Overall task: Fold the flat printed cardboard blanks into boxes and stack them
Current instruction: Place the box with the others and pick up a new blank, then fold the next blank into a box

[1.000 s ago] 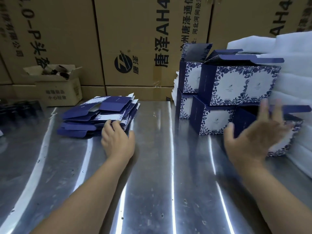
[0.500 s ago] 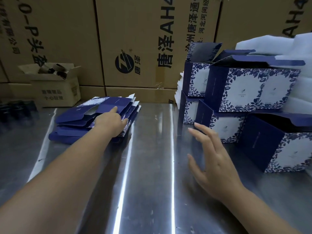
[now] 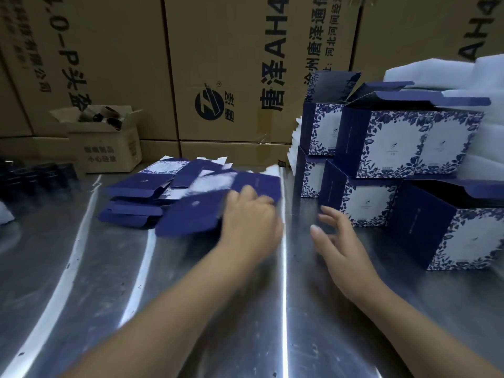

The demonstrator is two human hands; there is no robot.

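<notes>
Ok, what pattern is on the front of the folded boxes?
Boxes: white panels framed by blue leaves, in the head view.

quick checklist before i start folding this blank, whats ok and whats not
1. Grip: left hand holds the flat blank - ok.
2. Only one blank taken: too blurred - cannot tell.
3. Blank free of the pile: it overlaps the pile's right side - not ok.
4. Right hand free: open, holding nothing - ok.
5. Bare table in front for folding - ok.
6. Folded boxes upright and off to the right - ok.
</notes>
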